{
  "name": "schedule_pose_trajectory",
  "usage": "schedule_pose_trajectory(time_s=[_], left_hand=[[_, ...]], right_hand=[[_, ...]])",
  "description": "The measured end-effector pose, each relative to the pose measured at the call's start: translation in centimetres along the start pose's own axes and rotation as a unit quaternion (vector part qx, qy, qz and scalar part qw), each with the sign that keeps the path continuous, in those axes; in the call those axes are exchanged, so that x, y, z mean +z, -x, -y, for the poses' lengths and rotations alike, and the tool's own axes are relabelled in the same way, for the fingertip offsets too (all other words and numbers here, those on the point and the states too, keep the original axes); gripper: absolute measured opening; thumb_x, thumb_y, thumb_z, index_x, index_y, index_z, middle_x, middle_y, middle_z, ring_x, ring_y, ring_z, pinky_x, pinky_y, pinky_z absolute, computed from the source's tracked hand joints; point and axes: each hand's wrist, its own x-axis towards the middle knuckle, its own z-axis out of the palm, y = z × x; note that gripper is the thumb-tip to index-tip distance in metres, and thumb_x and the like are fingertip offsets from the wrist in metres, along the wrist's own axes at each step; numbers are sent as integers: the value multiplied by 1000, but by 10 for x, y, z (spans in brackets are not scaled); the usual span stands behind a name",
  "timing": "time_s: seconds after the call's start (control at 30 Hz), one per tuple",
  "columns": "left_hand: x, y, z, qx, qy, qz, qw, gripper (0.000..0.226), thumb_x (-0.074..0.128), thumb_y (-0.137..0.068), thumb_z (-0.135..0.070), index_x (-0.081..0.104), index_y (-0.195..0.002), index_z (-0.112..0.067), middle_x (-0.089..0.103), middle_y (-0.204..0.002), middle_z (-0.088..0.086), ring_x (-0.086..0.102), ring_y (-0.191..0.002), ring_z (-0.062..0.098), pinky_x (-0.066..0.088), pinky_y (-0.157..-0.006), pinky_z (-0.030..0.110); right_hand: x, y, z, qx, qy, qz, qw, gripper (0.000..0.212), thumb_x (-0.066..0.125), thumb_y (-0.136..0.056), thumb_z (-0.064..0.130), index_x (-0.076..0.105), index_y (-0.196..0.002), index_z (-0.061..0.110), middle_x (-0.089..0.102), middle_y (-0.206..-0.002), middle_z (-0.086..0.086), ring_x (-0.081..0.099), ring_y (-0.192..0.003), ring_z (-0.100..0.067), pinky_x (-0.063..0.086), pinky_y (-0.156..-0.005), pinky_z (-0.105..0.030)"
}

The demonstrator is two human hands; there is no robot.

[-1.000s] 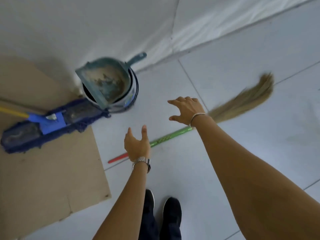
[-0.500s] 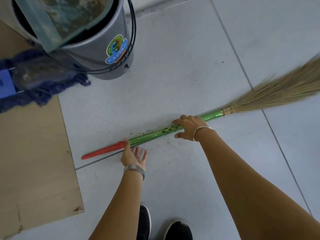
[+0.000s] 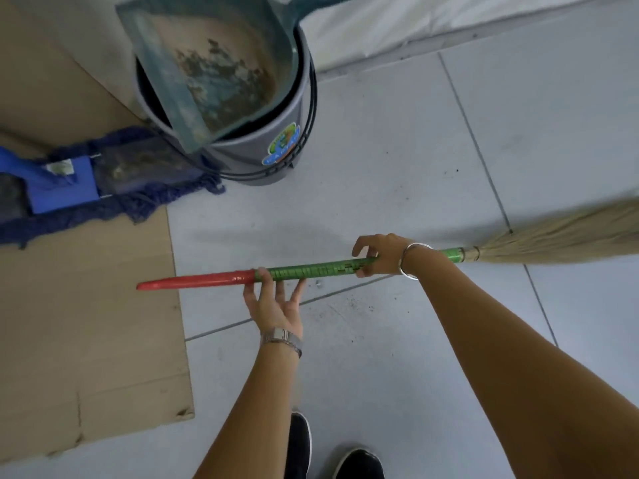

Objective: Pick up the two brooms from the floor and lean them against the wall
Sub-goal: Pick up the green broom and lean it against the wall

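**Broom held level above the tiles, bucket and mop close by**

The pale tiled floor [image 3: 397, 160] fills most of the view, with a white wall [image 3: 415, 19] running along the top right. A big sheet of cardboard [image 3: 86, 323] covers the floor on the left. On its far edge lies a blue flat mop [image 3: 86, 188], its fringe touching the base of a grey bucket [image 3: 273, 146] (a dirty teal dustpan [image 3: 214, 63] sits tilted in its mouth). These stand between the person and the wall on the left side.

The broom [image 3: 311, 269] lies nearly level across the middle: straw head at the right edge, green shaft, red tip reaching over the cardboard's edge. The right hand [image 3: 380, 254], a bangle on its wrist, is wrapped over the green shaft near the straw end, fingers curled around it. The left hand [image 3: 276, 299], wristwatch below it, lies palm up under the shaft near the red part, fingers loosely spread, thumb against the shaft. Two black shoes [image 3: 328, 454] show at the bottom. Specks of dirt dot the tiles beneath the shaft.
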Motion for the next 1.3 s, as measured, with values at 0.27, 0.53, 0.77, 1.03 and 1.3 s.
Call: schedule_pose_trajectory(time_s=[0.27,0.53,0.77,1.03,1.3], left_hand=[[88,96,-142,100,-97,193,971,12,60,-82,-14,58,-89,-23,66,-81,-6,64,-88,14,58,-70,49],[210,235,-290,193,-205,359,890,13,65,-67,-12,59,-76,-20,62,-80,-2,66,-76,10,59,-55,39],[261,372,-387,264,-273,419,825,19,64,-75,2,62,-80,-16,59,-83,2,67,-69,12,59,-51,38],[288,548,-509,352,-332,429,763,16,74,-72,-8,69,-82,-19,64,-86,-4,70,-75,10,59,-51,37],[278,679,-627,458,-365,426,689,15,74,-75,-16,69,-87,-24,63,-90,-3,68,-80,8,59,-55,35]], right_hand=[[-107,107,108,-51,-39,-25,998,41,74,-72,34,66,-112,25,67,-110,-7,58,-101,-23,43,-87,-31],[-210,239,213,-105,-161,-109,975,45,80,-68,24,68,-110,17,70,-100,-6,62,-89,-20,54,-75,-29],[-242,358,291,-142,-291,-166,932,32,77,-68,4,70,-100,-1,66,-74,-3,61,-69,-14,56,-66,-23],[-272,508,407,-213,-396,-190,873,33,79,-66,2,71,-98,1,67,-80,-11,64,-73,-23,57,-75,-41],[-294,609,526,-337,-392,-203,831,21,79,-66,3,73,-83,14,72,-81,-4,69,-74,-16,61,-64,-30]])
